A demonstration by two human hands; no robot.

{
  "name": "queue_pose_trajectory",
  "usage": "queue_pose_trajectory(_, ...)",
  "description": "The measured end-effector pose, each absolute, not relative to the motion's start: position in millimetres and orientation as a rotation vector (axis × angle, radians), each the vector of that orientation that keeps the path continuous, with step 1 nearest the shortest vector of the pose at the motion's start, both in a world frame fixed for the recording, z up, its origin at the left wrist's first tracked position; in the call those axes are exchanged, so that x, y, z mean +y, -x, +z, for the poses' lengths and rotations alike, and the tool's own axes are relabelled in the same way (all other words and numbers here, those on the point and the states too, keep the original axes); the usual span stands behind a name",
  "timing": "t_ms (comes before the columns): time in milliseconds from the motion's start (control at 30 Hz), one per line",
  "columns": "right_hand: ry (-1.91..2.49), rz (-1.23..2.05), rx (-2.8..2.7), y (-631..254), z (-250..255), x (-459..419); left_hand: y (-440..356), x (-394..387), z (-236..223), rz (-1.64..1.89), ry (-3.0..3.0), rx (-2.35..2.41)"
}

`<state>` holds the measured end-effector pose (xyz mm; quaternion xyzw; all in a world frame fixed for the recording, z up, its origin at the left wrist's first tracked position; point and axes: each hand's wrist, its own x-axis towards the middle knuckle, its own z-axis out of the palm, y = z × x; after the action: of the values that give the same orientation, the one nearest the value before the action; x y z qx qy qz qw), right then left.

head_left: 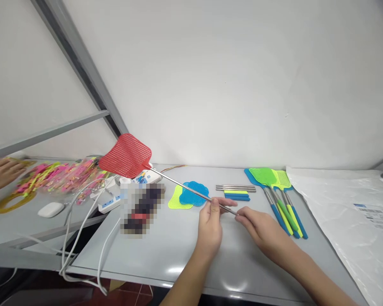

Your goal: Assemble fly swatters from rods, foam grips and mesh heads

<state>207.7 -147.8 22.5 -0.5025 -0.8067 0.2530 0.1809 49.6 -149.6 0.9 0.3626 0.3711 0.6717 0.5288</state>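
Observation:
A red fly swatter on a thin metal rod slants up to the left above the grey table. My left hand pinches the rod near its lower end. My right hand pinches the very end of the rod, fingers closed. Just behind the rod lie a blue swatter head and a yellow-green swatter head. Loose metal rods and yellow and blue grip sleeves lie beyond my hands.
Finished green and blue swatters lie at the right, beside a white plastic bag. White power strips and cables hang off the left edge. On the neighbouring table, another person's hand rests by pink and yellow parts.

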Motion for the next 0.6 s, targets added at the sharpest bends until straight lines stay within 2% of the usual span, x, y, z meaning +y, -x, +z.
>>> queue_pose_trajectory(167,1.378,0.605,-2.375,-200,24,-144,-41,-150,6,1.717,-0.881,0.881)
queue_pose_trajectory(367,1.426,0.473,-2.453,-230,8,-147,10,-132,25,1.984,-0.703,0.773)
queue_pose_trajectory(600,1.457,0.457,-2.422,-255,1,-155,-1,-128,24,1.972,-0.677,0.787)
